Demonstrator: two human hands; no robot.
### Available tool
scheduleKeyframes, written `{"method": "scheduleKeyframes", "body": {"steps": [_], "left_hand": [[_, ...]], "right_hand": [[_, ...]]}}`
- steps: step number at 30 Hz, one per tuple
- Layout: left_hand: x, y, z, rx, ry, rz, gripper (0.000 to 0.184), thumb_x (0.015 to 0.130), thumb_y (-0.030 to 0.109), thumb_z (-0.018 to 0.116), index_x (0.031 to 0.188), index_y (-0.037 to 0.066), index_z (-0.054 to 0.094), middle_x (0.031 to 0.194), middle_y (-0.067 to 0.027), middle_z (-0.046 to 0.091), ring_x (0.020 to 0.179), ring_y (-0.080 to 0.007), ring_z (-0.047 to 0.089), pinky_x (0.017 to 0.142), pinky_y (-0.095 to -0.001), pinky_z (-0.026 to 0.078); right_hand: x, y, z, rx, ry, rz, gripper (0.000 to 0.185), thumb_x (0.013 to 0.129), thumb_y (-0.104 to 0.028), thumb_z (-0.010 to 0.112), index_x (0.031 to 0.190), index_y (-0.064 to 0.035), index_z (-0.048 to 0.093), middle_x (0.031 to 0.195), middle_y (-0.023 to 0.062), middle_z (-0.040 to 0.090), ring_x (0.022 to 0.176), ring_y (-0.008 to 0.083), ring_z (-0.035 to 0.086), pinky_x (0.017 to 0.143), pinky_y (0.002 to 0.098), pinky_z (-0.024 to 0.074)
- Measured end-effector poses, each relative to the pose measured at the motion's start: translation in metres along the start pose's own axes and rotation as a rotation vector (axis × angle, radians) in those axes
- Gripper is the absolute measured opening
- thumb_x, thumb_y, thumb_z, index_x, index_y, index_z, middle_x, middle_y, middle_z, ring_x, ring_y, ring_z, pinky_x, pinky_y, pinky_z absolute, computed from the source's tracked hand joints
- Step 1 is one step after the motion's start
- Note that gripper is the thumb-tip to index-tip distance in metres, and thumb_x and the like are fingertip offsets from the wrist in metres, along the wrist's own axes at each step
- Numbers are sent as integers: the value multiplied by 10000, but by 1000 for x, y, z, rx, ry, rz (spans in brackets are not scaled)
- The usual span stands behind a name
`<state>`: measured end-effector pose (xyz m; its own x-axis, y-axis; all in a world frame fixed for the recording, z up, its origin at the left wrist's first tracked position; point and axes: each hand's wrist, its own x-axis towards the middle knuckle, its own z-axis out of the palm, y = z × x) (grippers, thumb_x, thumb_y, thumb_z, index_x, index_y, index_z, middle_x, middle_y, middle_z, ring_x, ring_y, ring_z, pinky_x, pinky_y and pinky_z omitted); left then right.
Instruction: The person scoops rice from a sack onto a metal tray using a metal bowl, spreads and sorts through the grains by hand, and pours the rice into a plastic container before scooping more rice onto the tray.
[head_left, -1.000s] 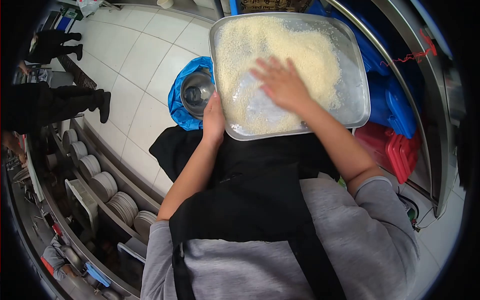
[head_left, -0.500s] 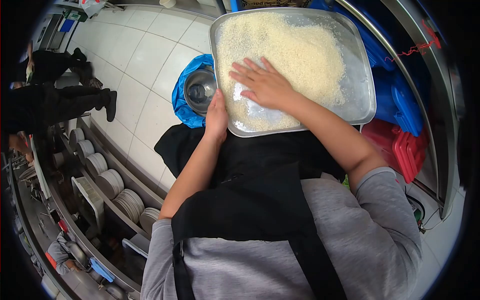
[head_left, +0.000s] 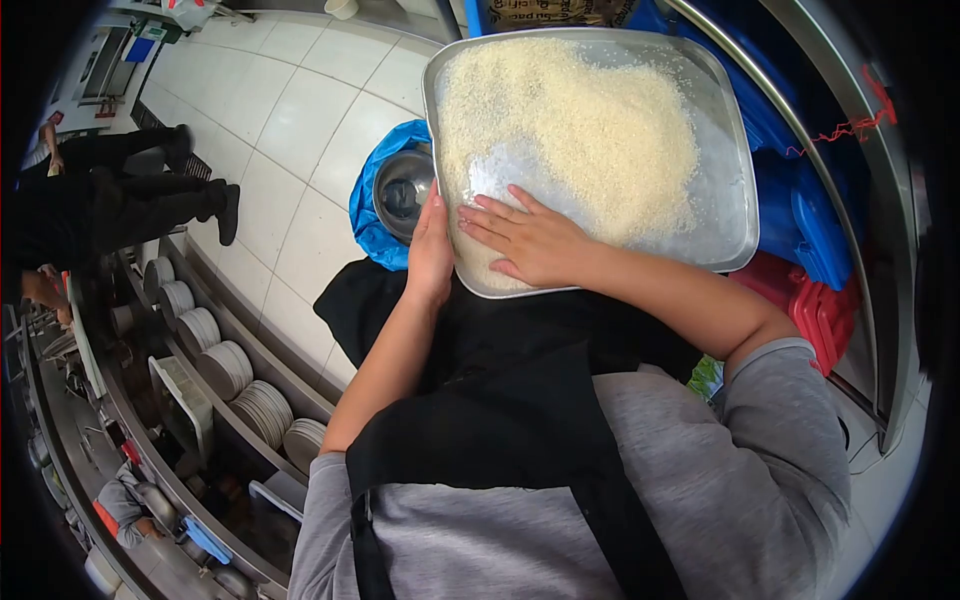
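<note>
Both hands are at the near left part of the metal tray (head_left: 725, 235), close together but apart. The left hand (head_left: 430, 255) grips the left rim, its fingers pointing away from the body. The right hand (head_left: 525, 240) lies palm down inside the tray, open, fingers slightly spread and pointing towards the left hand.

Pale rice (head_left: 620, 130) is heaped beyond and to the right of the right hand, with a thinner scatter at the left rim and under the palm. Shiny metal shows just beyond the right fingers.

Just left of the left hand, a metal bowl (head_left: 403, 190) sits within a blue bag (head_left: 366, 225). A red container (head_left: 820, 310) is right of the right forearm, and a black apron (head_left: 480, 420) covers the body below the hands. What bears the tray is hidden.
</note>
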<state>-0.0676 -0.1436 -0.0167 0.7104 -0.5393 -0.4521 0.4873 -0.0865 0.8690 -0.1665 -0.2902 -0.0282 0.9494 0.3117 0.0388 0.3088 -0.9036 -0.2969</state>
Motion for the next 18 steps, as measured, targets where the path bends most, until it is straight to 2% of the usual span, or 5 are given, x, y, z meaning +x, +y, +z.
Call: {"method": "scheduleKeyframes", "body": {"steps": [4,9,14,16,18], "left_hand": [[3,-14,5,-107,-5,3,450,1000,241,336,1411,62,299,1361,-87,421,1211,-147,422,1006,-271,329],[1,-10,9,-80,32,-7,434,1000,217,329,1408,72,309,1325,-74,454,1160,-130,456,983,-264,350],[0,-6,11,-87,24,-19,436,999,207,322,1414,74,297,1326,-75,452,1165,-132,450,985,-263,347],[1,-11,9,-87,29,-13,439,999,205,320,1417,74,290,1331,-75,447,1173,-133,443,989,-264,342],[1,-12,8,-82,35,-15,441,999,203,318,1420,75,282,1335,-75,442,1180,-134,436,993,-265,337]], "right_hand": [[28,28,-3,-47,38,140,604,912,-388,441,1420,-107,275,1501,53,203,1385,213,182,1119,452,109],[80,86,-6,-189,283,523,607,940,-389,367,1440,-90,195,1507,73,183,1389,216,165,1118,461,118],[97,87,-4,-150,237,424,579,949,-380,324,1427,-65,230,1499,91,200,1388,230,167,1121,453,114],[103,94,-8,-196,316,658,568,955,-374,308,1419,-53,247,1498,93,201,1388,231,169,1123,442,112],[104,95,-6,-213,317,708,566,959,-368,290,1420,-45,236,1503,94,184,1391,225,158,1128,435,97]]}}
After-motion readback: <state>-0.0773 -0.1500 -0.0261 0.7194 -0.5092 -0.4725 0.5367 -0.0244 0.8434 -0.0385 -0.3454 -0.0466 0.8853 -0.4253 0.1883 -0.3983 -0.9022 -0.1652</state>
